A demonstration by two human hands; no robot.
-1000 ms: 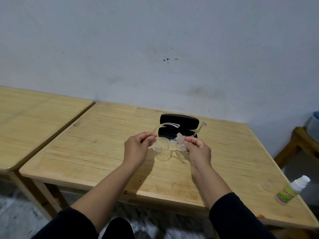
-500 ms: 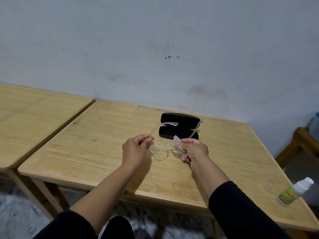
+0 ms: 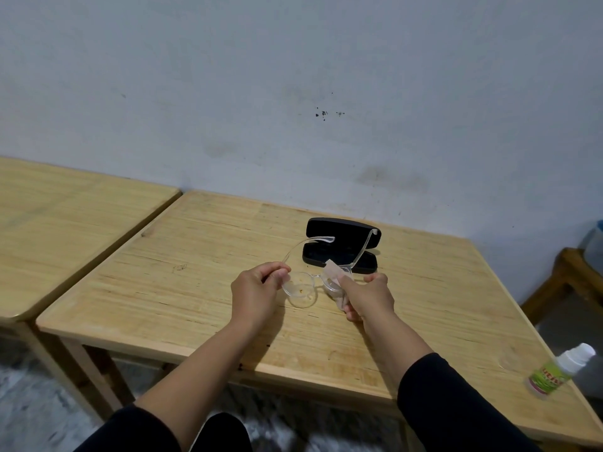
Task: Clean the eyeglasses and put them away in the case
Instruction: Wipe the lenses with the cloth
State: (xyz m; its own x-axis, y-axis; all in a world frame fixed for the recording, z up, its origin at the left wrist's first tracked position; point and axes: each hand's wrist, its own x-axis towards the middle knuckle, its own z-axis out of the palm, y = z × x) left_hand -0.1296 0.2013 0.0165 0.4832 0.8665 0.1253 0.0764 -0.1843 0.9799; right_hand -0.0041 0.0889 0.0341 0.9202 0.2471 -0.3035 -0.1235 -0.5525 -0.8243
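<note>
Clear-framed eyeglasses [image 3: 298, 287] are held above the wooden table [image 3: 182, 288], temples unfolded and pointing away from me. My left hand [image 3: 256, 293] pinches the frame's left end beside the left lens. My right hand [image 3: 367, 296] pinches a small pale cleaning cloth [image 3: 332, 275] around the right lens. A black glasses case [image 3: 341, 246] lies open on the table just behind the glasses, its lid raised toward the wall.
A small white-capped spray bottle [image 3: 554, 373] with a green label lies on its side near the table's right front edge. A second wooden table [image 3: 58, 223] adjoins on the left. A wooden stool [image 3: 571, 275] stands at the right by the wall.
Both hands and the glasses have sunk a little lower toward the table. The grips have not changed, with the cloth still on the right lens.
</note>
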